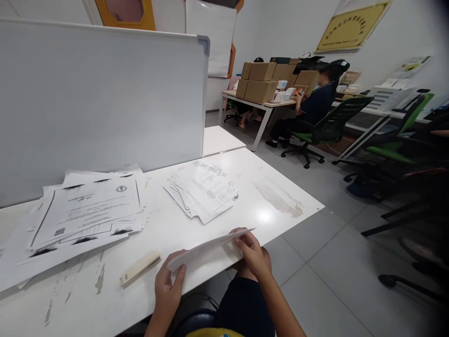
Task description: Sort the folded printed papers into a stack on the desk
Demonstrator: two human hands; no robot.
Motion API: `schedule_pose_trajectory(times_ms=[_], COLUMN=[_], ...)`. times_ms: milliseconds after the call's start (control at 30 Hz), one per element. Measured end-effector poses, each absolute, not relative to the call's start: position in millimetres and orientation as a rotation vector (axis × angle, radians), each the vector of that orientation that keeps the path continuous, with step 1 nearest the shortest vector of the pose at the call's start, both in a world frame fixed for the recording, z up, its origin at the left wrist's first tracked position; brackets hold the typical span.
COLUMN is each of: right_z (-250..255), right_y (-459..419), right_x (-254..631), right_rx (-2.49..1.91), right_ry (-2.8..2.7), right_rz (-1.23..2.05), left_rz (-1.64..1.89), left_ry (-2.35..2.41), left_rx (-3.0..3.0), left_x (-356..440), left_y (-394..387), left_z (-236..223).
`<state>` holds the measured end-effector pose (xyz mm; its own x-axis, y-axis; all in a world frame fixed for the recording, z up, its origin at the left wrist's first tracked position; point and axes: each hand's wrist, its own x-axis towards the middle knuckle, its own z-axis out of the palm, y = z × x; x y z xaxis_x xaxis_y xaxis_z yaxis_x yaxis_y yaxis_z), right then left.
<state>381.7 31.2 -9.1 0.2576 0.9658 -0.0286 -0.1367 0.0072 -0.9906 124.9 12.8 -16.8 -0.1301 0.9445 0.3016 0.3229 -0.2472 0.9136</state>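
Both my hands hold a folded sheet of white paper (206, 249) over the near edge of the white table (273, 220). My left hand (169, 284) pinches its left end, thumb on top. My right hand (253, 252) grips its right end with fingers curled over the fold. A cream-coloured flat tool (140, 268) lies on the table just left of my left hand. Beyond it, a large loose pile of printed sheets (87, 210) spreads at the left. A smaller stack of folded printed papers (203, 189) lies at the middle.
A whiteboard panel (101, 93) stands along the table's far side. At the back right, a seated person (315, 107) works at a desk stacked with cardboard boxes (261, 79). Green office chairs (393, 145) and dark chair bases crowd the tiled floor on the right.
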Motion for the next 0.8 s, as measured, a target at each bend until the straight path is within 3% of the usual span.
schedule_pose_trajectory(times_ms=[433, 567, 700, 800], right_z=[-10.2, -12.5, -8.1, -2.5], right_y=[26.1, 25.1, 22.4, 19.7], right_x=[375.1, 383.3, 393.5, 393.8], right_rx=[-1.286, -1.346, -1.411, -1.393], right_ry=[-1.066, -1.177, -1.269, -1.205], right_rz=[1.061, 1.023, 1.109, 1.281], left_rz=[1.485, 1.663, 1.794, 1.495], left_ry=[1.514, 1.561, 1.628, 1.818], left_rx=[1.436, 1.431, 1.802, 2.278], left_x=[129.3, 137.1, 118.4, 86.9], left_y=[3.4, 0.8, -1.1, 6.2], left_z=[-32.4, -22.5, -2.6, 7.5])
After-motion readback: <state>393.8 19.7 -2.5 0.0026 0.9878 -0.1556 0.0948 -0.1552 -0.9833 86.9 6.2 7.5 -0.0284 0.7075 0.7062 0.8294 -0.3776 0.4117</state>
